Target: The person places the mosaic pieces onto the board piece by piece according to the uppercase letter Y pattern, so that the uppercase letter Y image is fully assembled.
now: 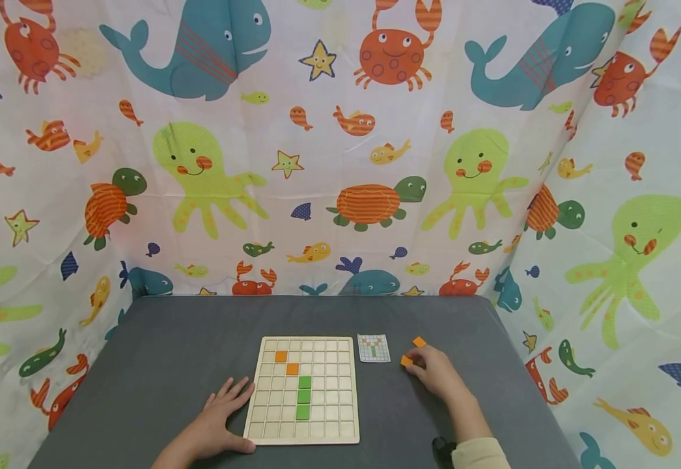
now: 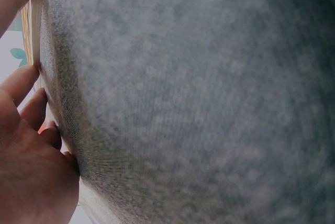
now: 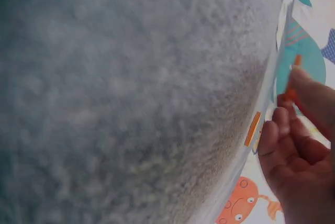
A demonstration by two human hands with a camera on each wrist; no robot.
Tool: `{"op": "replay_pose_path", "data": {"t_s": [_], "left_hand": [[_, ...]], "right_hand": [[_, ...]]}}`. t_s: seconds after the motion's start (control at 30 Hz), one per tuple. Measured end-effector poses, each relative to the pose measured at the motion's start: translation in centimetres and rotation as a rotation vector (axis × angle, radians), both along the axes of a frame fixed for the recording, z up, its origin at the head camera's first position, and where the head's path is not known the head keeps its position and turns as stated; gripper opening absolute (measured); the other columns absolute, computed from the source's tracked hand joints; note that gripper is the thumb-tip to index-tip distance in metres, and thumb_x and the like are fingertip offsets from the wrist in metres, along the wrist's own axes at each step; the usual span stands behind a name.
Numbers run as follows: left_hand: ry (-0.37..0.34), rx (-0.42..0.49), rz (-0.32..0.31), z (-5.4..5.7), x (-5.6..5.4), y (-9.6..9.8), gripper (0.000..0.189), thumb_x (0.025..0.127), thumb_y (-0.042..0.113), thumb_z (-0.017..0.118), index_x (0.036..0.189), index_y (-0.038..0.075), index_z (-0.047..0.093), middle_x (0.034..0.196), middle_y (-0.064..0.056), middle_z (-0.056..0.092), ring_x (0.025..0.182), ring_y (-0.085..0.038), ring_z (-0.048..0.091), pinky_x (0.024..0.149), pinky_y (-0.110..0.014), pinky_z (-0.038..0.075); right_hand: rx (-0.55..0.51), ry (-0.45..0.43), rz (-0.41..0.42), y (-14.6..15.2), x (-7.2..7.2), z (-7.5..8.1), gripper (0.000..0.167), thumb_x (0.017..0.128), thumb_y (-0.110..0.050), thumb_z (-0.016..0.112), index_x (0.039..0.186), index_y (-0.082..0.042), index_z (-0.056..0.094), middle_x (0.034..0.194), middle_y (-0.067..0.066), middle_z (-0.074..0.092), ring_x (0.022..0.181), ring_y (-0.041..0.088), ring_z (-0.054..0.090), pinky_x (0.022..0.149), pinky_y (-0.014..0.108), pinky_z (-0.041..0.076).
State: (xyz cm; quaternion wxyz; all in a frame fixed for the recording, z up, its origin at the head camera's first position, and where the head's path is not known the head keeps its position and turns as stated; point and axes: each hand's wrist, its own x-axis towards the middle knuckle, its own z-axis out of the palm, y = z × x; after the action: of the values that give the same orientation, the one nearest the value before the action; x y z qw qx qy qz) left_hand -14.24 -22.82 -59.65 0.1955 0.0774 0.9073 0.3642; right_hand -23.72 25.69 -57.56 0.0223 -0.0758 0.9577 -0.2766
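Observation:
A wooden grid board (image 1: 329, 430) lies on the grey table. On it are two orange tiles in a diagonal, one of them an orange tile (image 1: 280, 356) at the upper left, and a column of three green tiles, with a green tile (image 1: 304, 396) in its middle. My left hand (image 1: 214, 423) rests by the board's left edge, fingers spread, its thumb at the near left corner. To the right of the board, my right hand (image 1: 434, 371) pinches an orange square tile (image 1: 406, 361) between thumb and fingers. Just beyond that hand a second orange tile (image 1: 419, 341) lies on the table.
A small pattern card (image 1: 374, 348) with a printed coloured grid lies against the board's upper right side. Around the table (image 1: 200, 339) hangs a sea-animal curtain (image 1: 317, 260). A dark object (image 1: 443, 449) sits by the right wrist.

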Motion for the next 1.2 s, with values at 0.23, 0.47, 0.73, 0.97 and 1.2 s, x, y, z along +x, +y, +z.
{"op": "replay_pose_path", "data": {"t_s": [0.23, 0.47, 0.73, 0.97, 1.2], "left_hand": [[-0.009, -0.005, 0.002, 0.0, 0.0, 0.0, 0.118, 0.060, 0.048, 0.094, 0.158, 0.016, 0.037, 0.167, -0.014, 0.025, 0.154, -0.049, 0.002, 0.115, -0.074, 0.001], [-0.013, 0.003, 0.004, 0.1, 0.1, 0.0, 0.118, 0.060, 0.047, 0.094, 0.158, 0.015, 0.037, 0.167, -0.015, 0.024, 0.154, -0.049, 0.001, 0.115, -0.074, 0.001], [-0.010, 0.007, 0.006, 0.2, 0.0, 0.0, 0.117, 0.060, 0.046, 0.095, 0.158, 0.014, 0.038, 0.166, -0.016, 0.025, 0.153, -0.050, 0.002, 0.114, -0.074, 0.000], [-0.011, -0.007, 0.009, 0.0, -0.3, -0.1, 0.118, 0.059, 0.047, 0.094, 0.158, 0.016, 0.038, 0.167, -0.014, 0.025, 0.154, -0.049, 0.003, 0.115, -0.074, 0.001], [-0.020, -0.011, 0.008, -0.1, -0.2, 0.0, 0.118, 0.059, 0.049, 0.094, 0.158, 0.015, 0.037, 0.167, -0.015, 0.024, 0.153, -0.049, 0.002, 0.115, -0.074, 0.002]], "right_hand": [[-0.010, 0.070, 0.027, -1.0, 0.1, 0.9, 0.023, 0.086, -0.010, 0.080, 0.108, -0.007, 0.076, 0.099, 0.003, 0.068, 0.089, 0.016, 0.065, 0.086, 0.043, 0.058], [-0.031, 0.098, 0.052, -2.3, 0.3, 1.8, 0.023, 0.086, -0.009, 0.080, 0.109, -0.009, 0.076, 0.100, 0.002, 0.066, 0.092, 0.017, 0.065, 0.084, 0.042, 0.058], [-0.029, 0.125, 0.088, -3.7, 0.2, 2.0, 0.022, 0.086, -0.008, 0.080, 0.107, -0.008, 0.076, 0.102, 0.003, 0.068, 0.091, 0.017, 0.064, 0.082, 0.042, 0.056], [-0.055, 0.111, 0.103, -5.1, 0.1, 2.2, 0.024, 0.088, -0.010, 0.079, 0.111, -0.007, 0.075, 0.105, 0.005, 0.066, 0.091, 0.019, 0.063, 0.082, 0.042, 0.057], [-0.061, 0.118, 0.126, -6.3, 0.0, 2.3, 0.023, 0.088, -0.011, 0.079, 0.111, -0.009, 0.075, 0.104, 0.004, 0.067, 0.093, 0.022, 0.065, 0.081, 0.040, 0.057]]}}
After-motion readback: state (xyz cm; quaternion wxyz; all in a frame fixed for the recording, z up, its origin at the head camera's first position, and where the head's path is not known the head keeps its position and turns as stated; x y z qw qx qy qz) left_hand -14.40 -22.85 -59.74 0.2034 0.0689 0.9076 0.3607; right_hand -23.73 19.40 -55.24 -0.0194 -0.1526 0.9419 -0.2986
